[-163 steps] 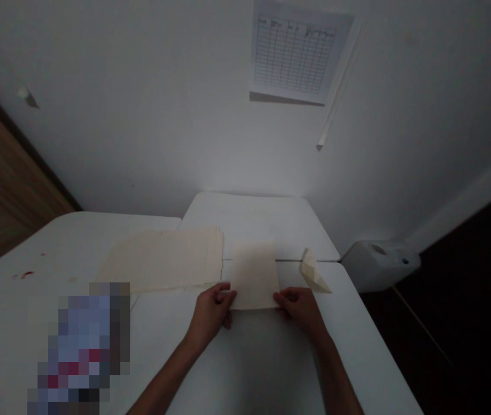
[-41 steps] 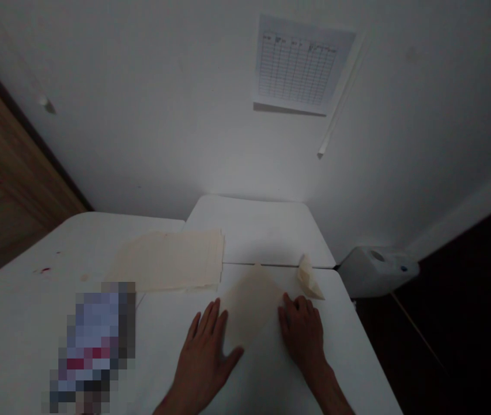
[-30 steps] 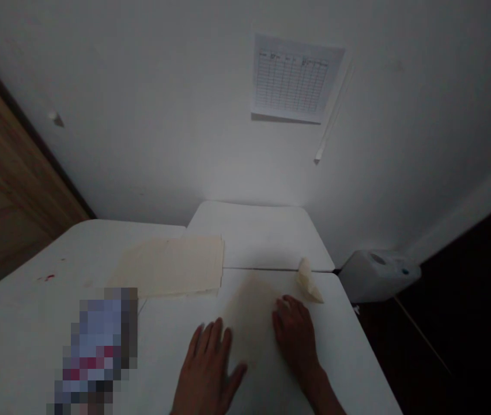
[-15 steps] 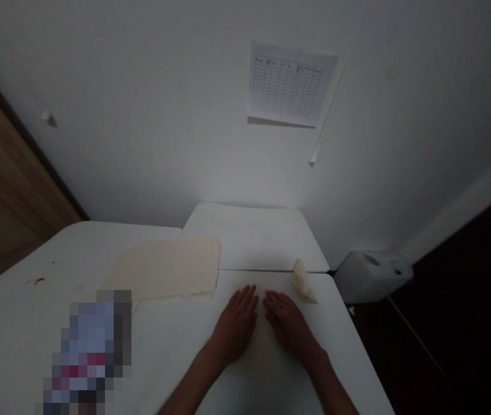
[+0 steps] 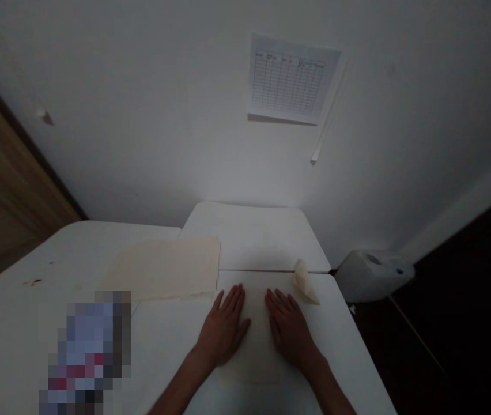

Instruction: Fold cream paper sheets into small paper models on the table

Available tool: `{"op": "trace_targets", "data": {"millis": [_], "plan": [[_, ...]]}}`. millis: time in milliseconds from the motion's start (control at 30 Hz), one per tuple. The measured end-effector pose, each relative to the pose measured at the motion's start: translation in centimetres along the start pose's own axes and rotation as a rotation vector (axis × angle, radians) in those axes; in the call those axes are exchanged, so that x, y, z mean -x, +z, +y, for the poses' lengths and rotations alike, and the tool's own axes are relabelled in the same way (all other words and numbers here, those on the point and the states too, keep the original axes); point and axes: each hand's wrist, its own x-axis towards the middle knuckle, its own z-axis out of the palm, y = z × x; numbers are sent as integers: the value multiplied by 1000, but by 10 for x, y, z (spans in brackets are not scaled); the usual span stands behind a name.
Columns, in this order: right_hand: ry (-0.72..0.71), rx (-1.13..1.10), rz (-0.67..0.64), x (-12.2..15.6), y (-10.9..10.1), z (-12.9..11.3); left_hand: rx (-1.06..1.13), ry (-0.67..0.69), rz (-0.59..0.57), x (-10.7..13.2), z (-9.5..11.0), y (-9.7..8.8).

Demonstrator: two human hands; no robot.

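Resting palm-down, fingers spread, on the pale sheet [image 5: 256,351], left hand [image 5: 223,327] and right hand [image 5: 289,327] bracket it (probably to flatten it)

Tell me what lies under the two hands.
A cream paper sheet on the white table. Its middle shows between the left hand and the right hand. The parts directly beneath each hand are covered, so any folds there can't be seen.
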Motion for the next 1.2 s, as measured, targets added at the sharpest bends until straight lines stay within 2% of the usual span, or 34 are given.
{"op": "trace_targets", "data": {"millis": [333, 667, 933, 1067, 1200], "plan": [[60, -9, -12, 5, -3, 0, -22, -18, 6, 3, -2, 2], [61, -121, -76, 45, -17, -1, 29, -26, 44, 3, -2, 2], [74, -217, -116, 69, -19, -2, 58, -40, 11, 2, -3, 4], [80, -217, -92, 70, -19, -3, 133, -111, -18, -8, -8, -3], [66, -214, -65, 70, -22, -6, 219, -197, 0, -20, -17, -9]]}}
